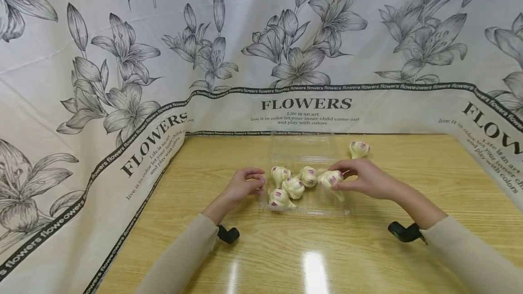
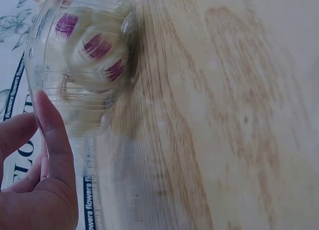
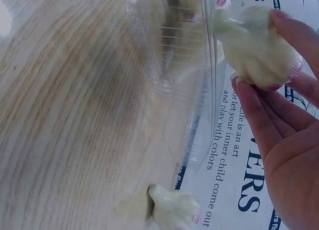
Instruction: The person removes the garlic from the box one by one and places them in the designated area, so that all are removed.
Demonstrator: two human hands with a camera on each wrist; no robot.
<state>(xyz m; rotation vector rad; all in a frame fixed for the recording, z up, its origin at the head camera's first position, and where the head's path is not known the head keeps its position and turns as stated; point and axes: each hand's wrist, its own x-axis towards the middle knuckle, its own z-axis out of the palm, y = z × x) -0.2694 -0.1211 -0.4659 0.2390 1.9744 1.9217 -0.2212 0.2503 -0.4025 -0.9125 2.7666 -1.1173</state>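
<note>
My right hand (image 1: 369, 178) pinches a white garlic bulb (image 1: 330, 178) with purple patches above the right part of a clear plastic box (image 1: 306, 211). In the right wrist view, thumb and fingertips grip that bulb (image 3: 259, 48) from both sides, next to the box rim. At the box's left side, my left hand (image 1: 243, 186) holds the rim between thumb and fingers, as the left wrist view shows at the box edge (image 2: 36, 65). Several garlic bulbs (image 1: 293, 188) lie in the left and middle of the box.
Another garlic bulb (image 1: 359, 149) lies on the wooden table (image 1: 229, 257), behind my right hand. The box's clear lid (image 1: 302, 146) lies folded back towards the flower-printed cloth (image 1: 306, 112), which hangs at the back and sides.
</note>
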